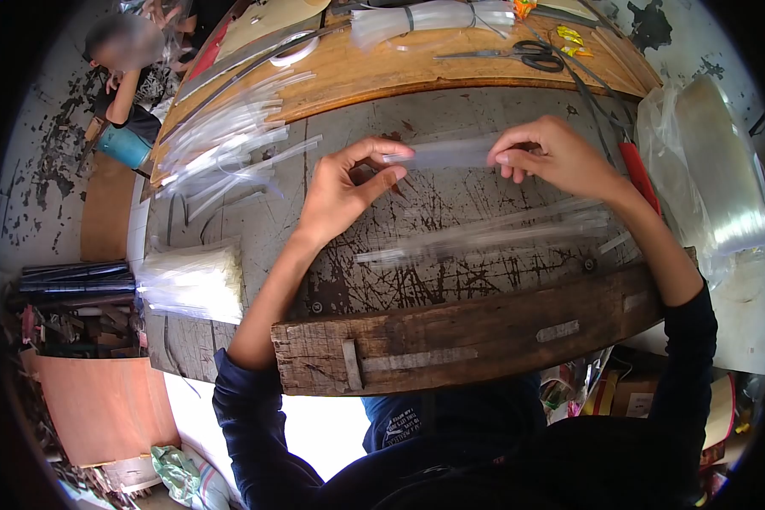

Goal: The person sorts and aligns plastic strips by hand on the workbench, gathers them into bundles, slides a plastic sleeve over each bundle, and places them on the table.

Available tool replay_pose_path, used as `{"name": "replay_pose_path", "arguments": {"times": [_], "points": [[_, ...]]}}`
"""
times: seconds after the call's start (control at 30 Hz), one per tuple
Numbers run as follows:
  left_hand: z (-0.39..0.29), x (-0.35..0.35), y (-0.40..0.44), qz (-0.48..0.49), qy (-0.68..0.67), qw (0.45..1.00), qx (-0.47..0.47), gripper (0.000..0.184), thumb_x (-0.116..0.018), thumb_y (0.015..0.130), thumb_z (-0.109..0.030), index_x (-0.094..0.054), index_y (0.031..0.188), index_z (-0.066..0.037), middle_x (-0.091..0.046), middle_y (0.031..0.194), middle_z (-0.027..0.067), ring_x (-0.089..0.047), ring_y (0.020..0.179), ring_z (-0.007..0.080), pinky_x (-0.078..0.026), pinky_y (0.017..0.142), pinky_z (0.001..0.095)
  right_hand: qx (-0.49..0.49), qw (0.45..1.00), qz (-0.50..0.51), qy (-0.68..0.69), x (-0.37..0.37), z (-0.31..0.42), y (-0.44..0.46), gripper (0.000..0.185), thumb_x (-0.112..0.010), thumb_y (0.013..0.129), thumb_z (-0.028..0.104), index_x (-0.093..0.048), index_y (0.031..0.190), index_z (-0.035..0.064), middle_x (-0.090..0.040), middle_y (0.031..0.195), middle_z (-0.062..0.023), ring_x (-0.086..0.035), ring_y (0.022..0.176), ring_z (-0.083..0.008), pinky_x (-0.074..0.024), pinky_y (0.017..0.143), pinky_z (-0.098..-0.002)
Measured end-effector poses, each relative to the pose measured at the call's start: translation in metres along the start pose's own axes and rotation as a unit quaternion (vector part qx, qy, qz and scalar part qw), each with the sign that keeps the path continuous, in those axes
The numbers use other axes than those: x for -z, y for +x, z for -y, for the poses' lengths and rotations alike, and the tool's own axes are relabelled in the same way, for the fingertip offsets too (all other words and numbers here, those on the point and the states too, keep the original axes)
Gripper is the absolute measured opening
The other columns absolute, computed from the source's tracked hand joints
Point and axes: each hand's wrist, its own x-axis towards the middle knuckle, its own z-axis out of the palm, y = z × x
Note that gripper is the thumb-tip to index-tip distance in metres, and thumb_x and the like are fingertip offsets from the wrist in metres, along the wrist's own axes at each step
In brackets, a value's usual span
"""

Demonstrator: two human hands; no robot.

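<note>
A clear plastic strip [450, 154] is stretched level between my two hands, above the scratched grey work surface. My left hand [353, 183] pinches its left end between thumb and fingers. At the other end my right hand [548, 157] has its thumb and fingers closed on the strip. Below it, more clear plastic strips [484, 235] lie in a loose row on the scratched surface. A spread pile of clear strips [225, 140] lies to the left of my left hand. Nearer my left forearm is a dense stack of whitish strips [191, 280].
A thick wooden beam [467, 327] runs along the near edge. Scissors [501, 55], a tape roll [294, 49] and a tied plastic bundle [433, 19] lie at the back. A large clear plastic roll [705, 170] stands right. Another person [127, 76] sits at the far left.
</note>
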Motion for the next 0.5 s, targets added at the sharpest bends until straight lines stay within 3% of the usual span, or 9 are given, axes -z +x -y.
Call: {"name": "replay_pose_path", "arguments": {"times": [0.07, 0.17, 0.27, 0.3, 0.33, 0.37, 0.4, 0.43, 0.5], "points": [[0.001, 0.000, 0.001, -0.012, 0.017, 0.999, -0.045, 0.022, -0.063, 0.080, -0.003, -0.064, 0.102, -0.009, -0.066, 0.085, 0.0040, -0.062, 0.068, 0.0079, -0.045, 0.055, 0.0208, -0.007, 1.000, 0.005, 0.002, 0.002, -0.002, 0.000, 0.013, -0.054, 0.085, 0.004, -0.063, 0.092, -0.0013, -0.061, 0.072, -0.0057, -0.057, 0.062, -0.0089, -0.0457, 0.056, -0.0215], [0.000, 0.001, 0.002, -0.034, 0.036, 0.999, -0.019, 0.021, -0.063, 0.080, -0.003, -0.065, 0.101, -0.008, -0.066, 0.090, 0.0057, -0.063, 0.069, 0.0098, -0.047, 0.059, 0.0227, -0.002, 1.000, -0.013, -0.019, 0.002, -0.007, 0.003, 0.015, -0.054, 0.085, 0.004, -0.064, 0.095, 0.0004, -0.061, 0.071, -0.0051, -0.058, 0.064, -0.0115, -0.0470, 0.060, -0.0235], [0.002, 0.001, 0.005, -0.095, 0.118, 0.987, -0.045, 0.024, -0.065, 0.078, -0.004, -0.065, 0.102, -0.007, -0.066, 0.090, 0.0060, -0.063, 0.073, 0.0130, -0.049, 0.061, 0.0240, 0.043, 0.986, -0.064, -0.150, -0.001, -0.006, 0.004, 0.020, -0.054, 0.085, 0.008, -0.062, 0.104, 0.0032, -0.061, 0.085, -0.0062, -0.059, 0.075, -0.0159, -0.0483, 0.068, -0.0292], [0.001, 0.001, 0.007, -0.094, 0.118, 0.987, -0.046, 0.024, -0.065, 0.078, -0.004, -0.065, 0.102, -0.007, -0.066, 0.090, 0.0060, -0.063, 0.073, 0.0130, -0.049, 0.061, 0.0240, 0.102, 0.953, -0.141, -0.246, -0.007, -0.008, 0.005, 0.024, -0.056, 0.084, 0.009, -0.060, 0.107, 0.0042, -0.059, 0.093, -0.0071, -0.059, 0.080, -0.0173, -0.0478, 0.071, -0.0314], [-0.002, 0.002, 0.009, -0.165, 0.301, 0.928, -0.146, 0.024, -0.065, 0.078, -0.004, -0.065, 0.102, -0.007, -0.066, 0.090, 0.0061, -0.063, 0.075, 0.0153, -0.050, 0.062, 0.0248, 0.160, 0.903, -0.216, -0.336, -0.011, -0.008, 0.004, 0.028, -0.057, 0.083, 0.010, -0.058, 0.111, 0.0052, -0.057, 0.101, -0.0080, -0.058, 0.086, -0.0187, -0.0473, 0.074, -0.0336], [-0.005, 0.002, 0.010, -0.227, 0.469, 0.819, -0.239, 0.025, -0.066, 0.077, -0.005, -0.065, 0.102, -0.008, -0.066, 0.090, 0.0062, -0.064, 0.077, 0.0176, -0.051, 0.062, 0.0256, 0.161, 0.902, -0.217, -0.336, -0.012, -0.005, 0.002, 0.028, -0.057, 0.083, 0.010, -0.058, 0.111, 0.0052, -0.057, 0.101, -0.0080, -0.058, 0.086, -0.0187, -0.0473, 0.074, -0.0336], [-0.009, 0.003, 0.009, -0.228, 0.470, 0.819, -0.239, 0.025, -0.066, 0.077, -0.005, -0.065, 0.102, -0.008, -0.066, 0.090, 0.0062, -0.064, 0.077, 0.0176, -0.051, 0.062, 0.0256, 0.160, 0.932, -0.098, -0.310, -0.013, 0.000, -0.002, 0.030, -0.059, 0.082, 0.011, -0.056, 0.111, 0.0046, -0.053, 0.106, -0.0095, -0.058, 0.088, -0.0198, -0.0469, 0.075, -0.0338], [-0.013, 0.002, 0.006, -0.189, 0.407, 0.867, -0.217, 0.026, -0.066, 0.077, -0.006, -0.065, 0.102, -0.008, -0.066, 0.090, 0.0068, -0.064, 0.078, 0.0194, -0.052, 0.064, 0.0273, 0.156, 0.947, 0.023, -0.278, -0.016, 0.004, -0.006, 0.032, -0.061, 0.080, 0.012, -0.055, 0.111, 0.0040, -0.050, 0.111, -0.0110, -0.057, 0.091, -0.0209, -0.0466, 0.076, -0.0340], [-0.015, 0.002, 0.003, -0.149, 0.341, 0.908, -0.193, 0.026, -0.066, 0.077, -0.006, -0.065, 0.103, -0.008, -0.066, 0.090, 0.0074, -0.064, 0.080, 0.0213, -0.053, 0.066, 0.0290, 0.191, 0.946, 0.028, -0.259, -0.022, 0.007, -0.013, 0.028, -0.063, 0.078, 0.011, -0.056, 0.103, 0.0024, -0.054, 0.102, -0.0116, -0.057, 0.085, -0.0218, -0.0461, 0.072, -0.0326]]}}
